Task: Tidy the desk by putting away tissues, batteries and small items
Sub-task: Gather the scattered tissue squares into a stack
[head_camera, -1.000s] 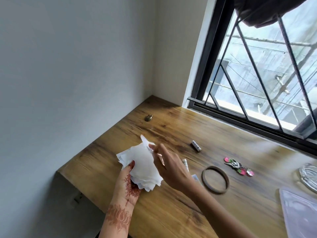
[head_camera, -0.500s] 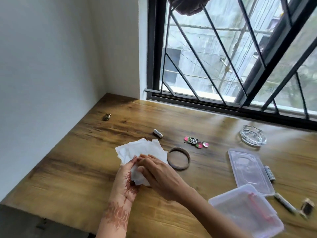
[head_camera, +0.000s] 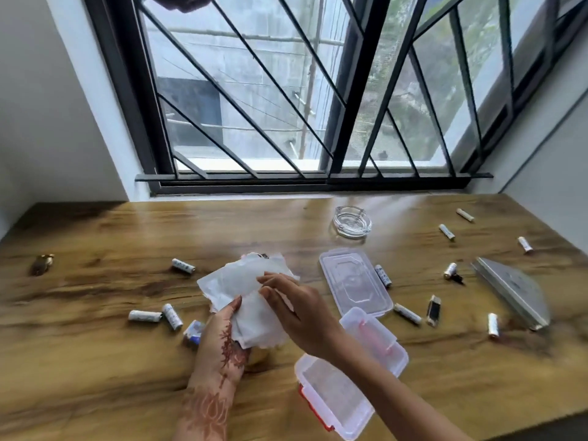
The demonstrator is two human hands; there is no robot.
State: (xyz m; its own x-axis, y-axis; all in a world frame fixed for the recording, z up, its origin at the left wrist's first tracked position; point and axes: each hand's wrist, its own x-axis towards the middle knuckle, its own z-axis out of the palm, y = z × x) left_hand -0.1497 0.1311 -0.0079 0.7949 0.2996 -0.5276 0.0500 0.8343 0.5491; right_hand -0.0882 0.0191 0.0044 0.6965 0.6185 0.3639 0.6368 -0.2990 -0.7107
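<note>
Left fingers [head_camera: 236,306] are curled under the tissue [head_camera: 235,283] with the thumb on top, so my left hand [head_camera: 222,342] grips it from below. Right fingers [head_camera: 275,279] are bent, index and thumb tips pinching the tissue's right fold, with the right hand [head_camera: 297,310] just beside it. The tissue is held a little above the desk [head_camera: 95,361] at centre front; it's white and layered, and I can't tell the sheet count. I count ten batteries [head_camera: 183,266] loose on the desk: three left of the tissue, two beside the lid [head_camera: 354,281], five well off to the right. The one clear lid lies flat, right of the tissue. One clear container [head_camera: 331,397] with a red latch sits open in front of the lid, my right forearm crossing over it. One glass ashtray [head_camera: 352,221] sits near the window. One grey flat slab [head_camera: 512,291] lies far right. One small dark item [head_camera: 433,310] sits between lid and slab. One brown object [head_camera: 41,264] lies far left. One blue-white bit [head_camera: 193,333] is just beside my left hand, too blurred to name.
</note>
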